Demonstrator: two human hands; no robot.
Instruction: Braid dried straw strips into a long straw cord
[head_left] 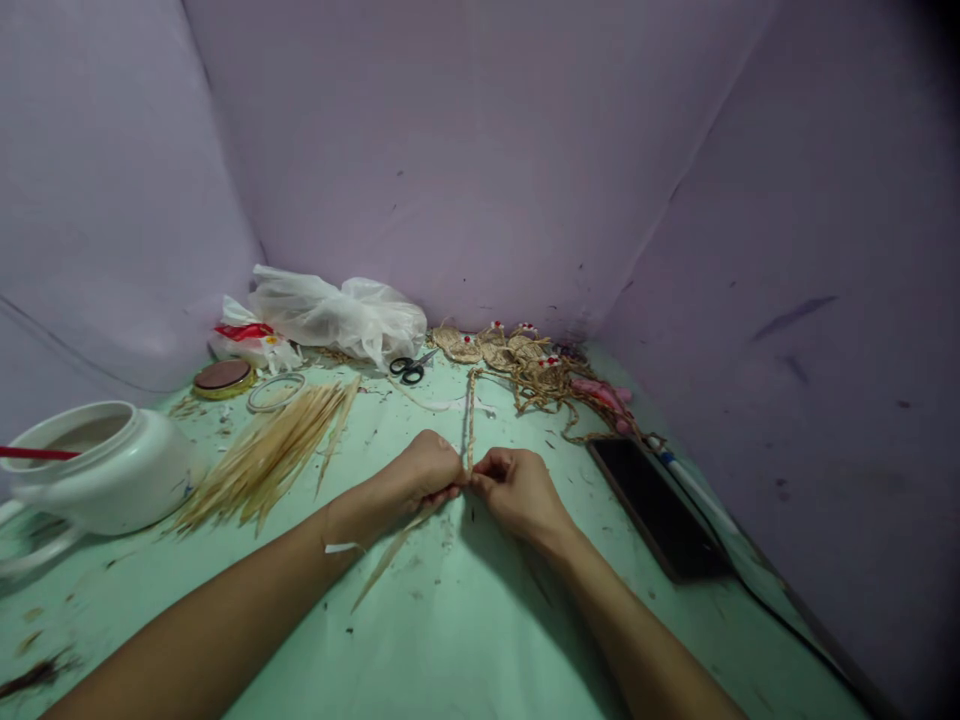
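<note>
My left hand (433, 468) and my right hand (517, 490) meet above the middle of the green surface, both closed. Between their fingertips they pinch the near end of a thin twisted straw cord (471, 425), which runs straight away from me toward the back. A loose pale straw strip (390, 560) trails from under my left hand toward me. The exact grip of the fingertips is too small to make out. To the left of my left hand lies a fanned bundle of dry straw strips (274, 450).
Black-handled scissors (411, 370), a clear plastic bag (341, 315) and coiled straw pieces with red beads (517, 355) line the back wall. At left stands a white pot (112, 475) beside a round tin (223, 380) and a ring (276, 392). A phone (660, 510) with a cable lies right.
</note>
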